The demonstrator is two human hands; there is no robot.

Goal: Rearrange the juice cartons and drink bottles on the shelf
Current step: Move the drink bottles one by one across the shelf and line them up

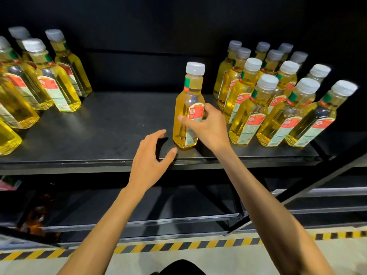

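You gripped lone bottle [186,104] mid-body with right hand [208,130] so it stood upright on shelf [99,126]; left hand [149,157] hovered near-left, fingers spread, empty, likely to steady base.

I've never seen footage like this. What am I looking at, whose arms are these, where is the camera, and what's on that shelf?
There is no machine here. These are a person's two bare arms, filmed by one wide-angle camera worn on the head and looking forward and down, which is why the arms come in from the bottom edge. The right hand grips a clear plastic bottle of yellow liquid with a white cap, its fingers curled round the label. The bottle is upright near the front of the black shelf board. The left hand is open beside the bottle's base and holds nothing. A right-side cluster of matching bottles and a left-side cluster of matching bottles stand on the same board. Lower down, a yellow-and-black striped strip runs across the floor.
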